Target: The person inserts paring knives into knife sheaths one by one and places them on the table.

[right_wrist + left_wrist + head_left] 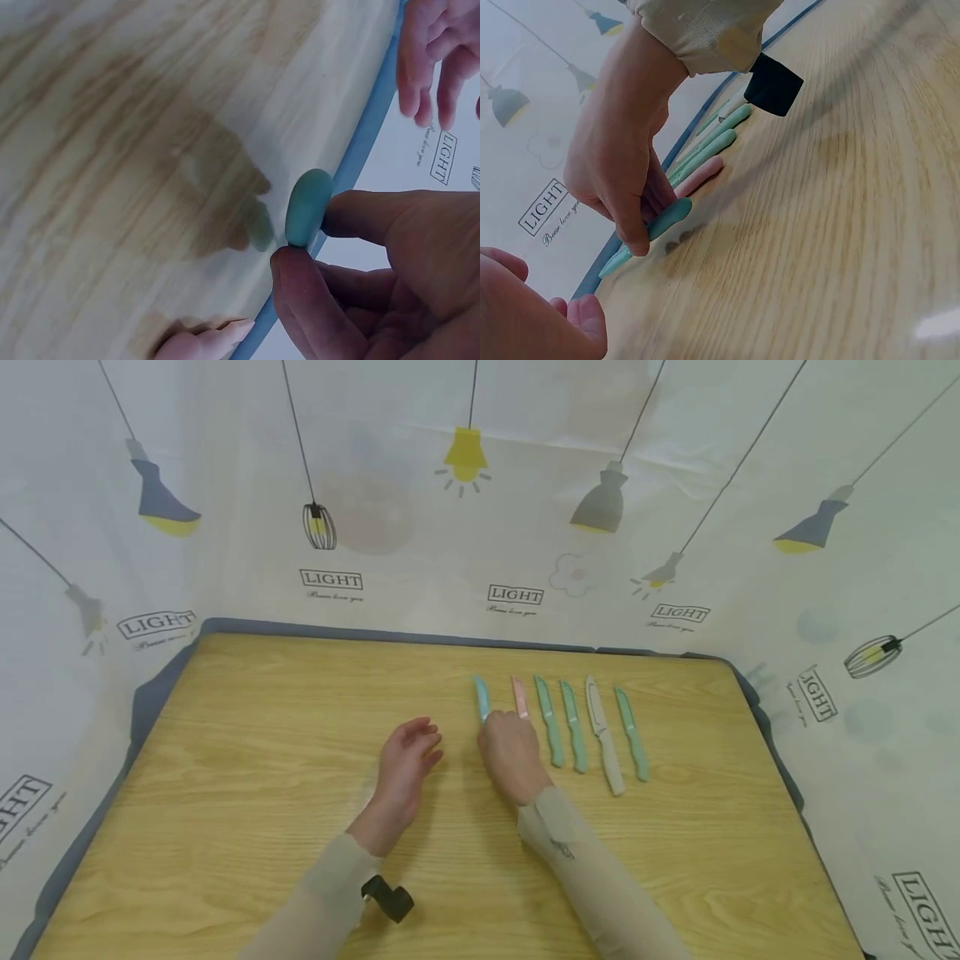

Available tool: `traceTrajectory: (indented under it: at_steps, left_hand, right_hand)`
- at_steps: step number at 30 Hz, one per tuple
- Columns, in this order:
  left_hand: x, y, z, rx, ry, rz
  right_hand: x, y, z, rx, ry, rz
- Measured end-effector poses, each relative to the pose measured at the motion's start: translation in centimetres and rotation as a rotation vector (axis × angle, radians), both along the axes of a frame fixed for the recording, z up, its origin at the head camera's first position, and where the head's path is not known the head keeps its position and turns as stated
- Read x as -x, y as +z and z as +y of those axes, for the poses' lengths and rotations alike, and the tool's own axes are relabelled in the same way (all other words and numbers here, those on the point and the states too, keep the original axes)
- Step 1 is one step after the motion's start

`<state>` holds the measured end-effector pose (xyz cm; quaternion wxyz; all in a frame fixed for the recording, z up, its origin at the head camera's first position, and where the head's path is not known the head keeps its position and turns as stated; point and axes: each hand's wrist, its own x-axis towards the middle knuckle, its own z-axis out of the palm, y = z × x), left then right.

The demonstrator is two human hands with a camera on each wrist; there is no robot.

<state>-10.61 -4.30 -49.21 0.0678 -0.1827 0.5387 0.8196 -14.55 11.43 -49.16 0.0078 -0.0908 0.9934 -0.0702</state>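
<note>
- R hand: thumb + fingers pinch the handle end of the blue knife; rest of the hand lies low over the wooden table.
- Blue knife: sticks out past the R fingertips, pointing away from the person; far tip rests on the table, handle end looks slightly lifted in the L wrist view. Leftmost of the knife row.
- Pink knife: just beside the R fingers, on their right, flat on the table; handle partly hidden by the hand in the head view.
- Two green knives: next to the right of the pink one, parallel, flat.
- Beige knife + a third green knife: further right of the R fingers, well apart from the hand.
- L hand: holds nothing, fingers loosely curled and relaxed, palm turned toward the R hand; near the R fingers on their left, not touching the blue knife.
- Black strap on the L wrist, beige sleeves on both arms.
- Backdrop w/ lamp prints + "LIGHT" labels stands beyond the knife tips.
</note>
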Motion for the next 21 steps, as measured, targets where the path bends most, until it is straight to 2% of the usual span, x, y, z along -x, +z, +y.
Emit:
traceTrajectory:
  at_steps: [5,9,13,16,19,21]
  left_hand:
    - [-0.2,-0.1,-0.6,-0.006,-0.003,0.001]
    - [-0.3,-0.1,-0.9,-0.010,-0.001,-0.005]
    - [-0.3,-0.2,-1.2,-0.015,0.004,-0.016]
    - [-0.4,-0.2,-1.6,-0.010,0.002,-0.004]
    - [-0.5,-0.2,-2.2,0.043,-0.024,0.059]
    - [-0.5,0.0,-2.7,0.136,-0.066,0.130]
  right_hand:
    - [0.5,-0.2,0.1,-0.111,0.030,-0.024]
    - [0.7,-0.4,0.1,-0.145,0.042,-0.036]
    - [0.5,-0.5,0.1,-0.114,0.029,-0.039]
    - [0.1,-0.4,0.2,-0.039,-0.015,-0.041]
    - [-0.5,-0.1,0.9,0.041,-0.043,-0.049]
    - [-1.0,0.5,1.9,0.129,-0.061,-0.067]
